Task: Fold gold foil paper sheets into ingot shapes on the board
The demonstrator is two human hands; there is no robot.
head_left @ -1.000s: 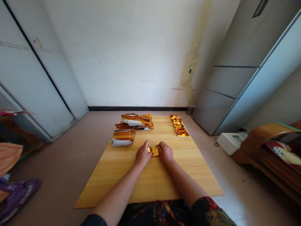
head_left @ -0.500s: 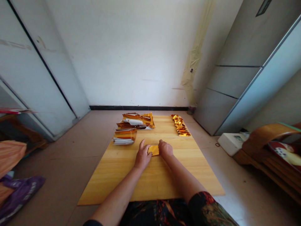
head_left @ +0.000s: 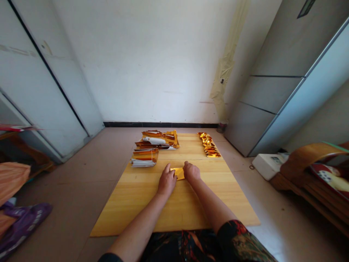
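You've got both hands at the small gold foil piece (head_left: 179, 174) over the middle of the wooden tabletop (head_left: 174, 207); your left hand (head_left: 167, 181) has its left end between the fingers, and your right hand (head_left: 192, 173) is curled up, fingers closed on the right end; can't tell if there's anything inside the foil, tbh. Up at the far left of the top you've got a bigger pile of amber wrappers (head_left: 171, 137) with a white roll-like bit (head_left: 154, 141) lying across it, and just nearer you a smaller bundle of amber and white wrappers (head_left: 144, 157); far right is a row of shiny gold packets (head_left: 209, 146), packed close together, contents hidden. As for labels, the purple bag (head_left: 29, 220) down on your left has pale lettering, too blurry to read, and it's near an orange bag (head_left: 13, 180); the white box (head_left: 265, 165) on the floor to your right has a dark label patch, also unreadable; same story with the dark sticker (head_left: 305, 8) high on the grey fridge (head_left: 268, 91).
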